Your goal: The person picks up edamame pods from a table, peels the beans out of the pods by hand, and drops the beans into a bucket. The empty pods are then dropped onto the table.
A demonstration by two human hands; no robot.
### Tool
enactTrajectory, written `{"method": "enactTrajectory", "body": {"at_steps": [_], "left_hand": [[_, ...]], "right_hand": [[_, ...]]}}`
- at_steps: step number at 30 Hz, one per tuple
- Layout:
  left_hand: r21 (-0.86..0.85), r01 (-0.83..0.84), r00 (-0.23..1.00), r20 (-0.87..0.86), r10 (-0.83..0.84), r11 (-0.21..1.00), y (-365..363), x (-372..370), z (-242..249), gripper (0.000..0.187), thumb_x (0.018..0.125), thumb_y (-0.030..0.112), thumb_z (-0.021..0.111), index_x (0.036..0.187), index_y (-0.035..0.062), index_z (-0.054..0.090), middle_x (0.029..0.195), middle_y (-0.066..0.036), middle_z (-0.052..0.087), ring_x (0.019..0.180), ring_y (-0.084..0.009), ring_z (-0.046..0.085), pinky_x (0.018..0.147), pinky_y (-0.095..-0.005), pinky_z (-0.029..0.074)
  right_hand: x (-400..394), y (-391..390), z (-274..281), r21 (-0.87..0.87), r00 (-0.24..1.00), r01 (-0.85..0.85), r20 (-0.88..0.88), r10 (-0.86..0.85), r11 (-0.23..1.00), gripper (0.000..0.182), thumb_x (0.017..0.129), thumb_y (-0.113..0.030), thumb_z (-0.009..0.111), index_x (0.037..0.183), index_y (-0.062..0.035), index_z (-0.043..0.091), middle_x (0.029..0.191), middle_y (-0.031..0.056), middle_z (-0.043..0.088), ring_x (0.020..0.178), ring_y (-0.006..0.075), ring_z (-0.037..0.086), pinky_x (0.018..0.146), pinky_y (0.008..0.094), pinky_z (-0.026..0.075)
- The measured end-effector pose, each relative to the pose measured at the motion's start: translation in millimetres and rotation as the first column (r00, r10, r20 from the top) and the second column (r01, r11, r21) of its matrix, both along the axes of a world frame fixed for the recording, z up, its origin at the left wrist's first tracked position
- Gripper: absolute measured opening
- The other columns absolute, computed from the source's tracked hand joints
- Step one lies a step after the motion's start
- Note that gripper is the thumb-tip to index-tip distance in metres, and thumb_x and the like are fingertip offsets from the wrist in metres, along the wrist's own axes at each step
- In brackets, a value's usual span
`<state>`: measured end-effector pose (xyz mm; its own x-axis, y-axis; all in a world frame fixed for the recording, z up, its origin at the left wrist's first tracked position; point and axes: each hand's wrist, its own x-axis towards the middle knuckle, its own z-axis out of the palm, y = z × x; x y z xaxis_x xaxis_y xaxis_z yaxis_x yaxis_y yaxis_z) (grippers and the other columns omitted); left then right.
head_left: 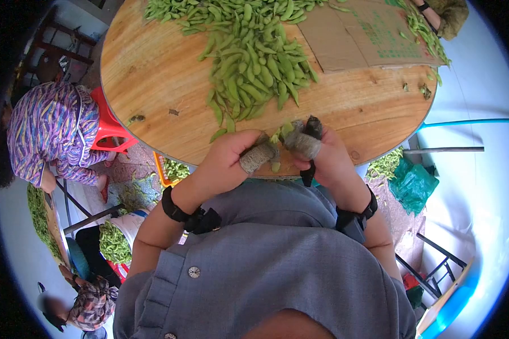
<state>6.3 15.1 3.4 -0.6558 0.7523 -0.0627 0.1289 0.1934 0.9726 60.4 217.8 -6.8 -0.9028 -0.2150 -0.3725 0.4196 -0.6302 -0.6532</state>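
Observation:
At the table's near edge, my left hand [232, 158] is closed in a pinch on a green soybean pod [275, 164]. My right hand [331, 158] faces it, a short gap away, its fingers closed at a bit of green pod [288, 129]. Grey, worn-looking wraps cover fingertips on both hands, and something black shows above and below the right fingers. Just beyond my hands, a heap of green soybean pods [249, 73] spreads over the round wooden table [152, 85]. A few pods lie close to my left knuckles.
A flattened cardboard sheet [367, 37] lies at the table's far right, with another person's arm [432, 17] beside it. At left, a person in patterned clothes sits near a red stool [110, 127]. Below are a bucket of pods [116, 240] and a green plastic bag [413, 183].

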Motion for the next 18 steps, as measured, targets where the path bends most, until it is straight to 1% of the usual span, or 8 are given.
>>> {"method": "enactTrajectory", "body": {"at_steps": [1,2,4,9,14,16,17,18], "left_hand": [[-0.034,-0.043,0.937,-0.349,0.029,0.998,2,1,0,0.017,0.085,0.018,0.061,0.094,0.0039,0.056,0.074,-0.012,0.059,0.062,-0.0298,0.057,0.055,-0.0376,0.043],[-0.034,-0.041,0.938,-0.346,0.027,0.999,3,2,1,0.017,0.085,0.018,0.061,0.094,0.0039,0.056,0.074,-0.012,0.059,0.062,-0.0298,0.057,0.055,-0.0376,0.043],[-0.189,-0.103,0.772,-0.635,-0.042,0.977,3,2,2,0.018,0.080,0.015,0.063,0.090,0.0031,0.053,0.076,-0.016,0.056,0.072,-0.0385,0.057,0.059,-0.0434,0.045],[-0.210,-0.154,0.671,-0.740,-0.054,0.965,3,7,4,0.017,0.075,0.011,0.060,0.089,0.0037,0.052,0.078,-0.015,0.056,0.070,-0.0345,0.058,0.060,-0.0421,0.046],[-0.219,-0.169,0.556,-0.827,-0.091,0.961,3,11,2,0.018,0.072,0.009,0.057,0.089,0.0038,0.052,0.079,-0.014,0.057,0.069,-0.0320,0.058,0.061,-0.0396,0.047],[-0.204,-0.203,0.530,-0.845,-0.067,0.958,5,14,-3,0.015,0.076,0.010,0.057,0.089,0.0046,0.052,0.079,-0.014,0.057,0.071,-0.0320,0.058,0.061,-0.0395,0.046],[-0.204,-0.203,0.531,-0.845,-0.068,0.958,5,12,-1,0.015,0.076,0.010,0.057,0.089,0.0046,0.052,0.079,-0.014,0.057,0.071,-0.0320,0.058,0.061,-0.0395,0.046],[-0.210,-0.155,0.670,-0.740,-0.053,0.965,5,9,3,0.013,0.080,0.010,0.055,0.091,0.0042,0.053,0.077,-0.012,0.056,0.071,-0.0284,0.058,0.061,-0.0374,0.046]], "right_hand": [[1,-1,1,0.084,0.999,-0.037,-0.010,0.038,0.996,0.017,0.084,-0.017,0.067,0.096,-0.0055,0.062,0.074,-0.0011,0.059,0.056,0.0059,0.048,0.046,0.0199,0.035],[1,-2,1,0.169,0.997,-0.073,-0.018,0.077,0.983,0.017,0.084,-0.018,0.068,0.095,-0.0056,0.063,0.074,-0.0018,0.059,0.056,0.0053,0.048,0.046,0.0197,0.035],[1,-4,-1,0.165,0.998,-0.053,-0.028,0.059,0.985,0.017,0.084,-0.018,0.068,0.093,-0.0055,0.063,0.074,-0.0020,0.059,0.056,0.0049,0.048,0.046,0.0194,0.035],[-1,-4,-2,0.181,0.996,-0.055,-0.066,0.067,0.982,0.015,0.083,-0.017,0.067,0.092,-0.0053,0.064,0.073,-0.0021,0.059,0.057,0.0050,0.049,0.047,0.0196,0.037],[0,-8,1,0.404,0.989,-0.046,-0.107,0.097,0.914,0.011,0.083,-0.013,0.064,0.091,-0.0048,0.062,0.070,-0.0014,0.057,0.055,0.0072,0.049,0.047,0.0225,0.039],[2,-10,0,0.390,0.992,-0.035,-0.097,0.079,0.920,0.011,0.083,-0.012,0.063,0.091,-0.0044,0.061,0.071,-0.0009,0.057,0.055,0.0072,0.049,0.048,0.0226,0.039],[3,-11,-1,0.376,0.994,-0.026,-0.088,0.064,0.926,0.012,0.083,-0.012,0.063,0.092,-0.0040,0.061,0.072,-0.0004,0.057,0.056,0.0072,0.050,0.048,0.0226,0.039],[3,-11,-3,0.375,0.994,-0.026,-0.087,0.063,0.927,0.012,0.083,-0.012,0.063,0.092,-0.0040,0.061,0.072,-0.0004,0.057,0.056,0.0072,0.050,0.048,0.0226,0.039]]}}
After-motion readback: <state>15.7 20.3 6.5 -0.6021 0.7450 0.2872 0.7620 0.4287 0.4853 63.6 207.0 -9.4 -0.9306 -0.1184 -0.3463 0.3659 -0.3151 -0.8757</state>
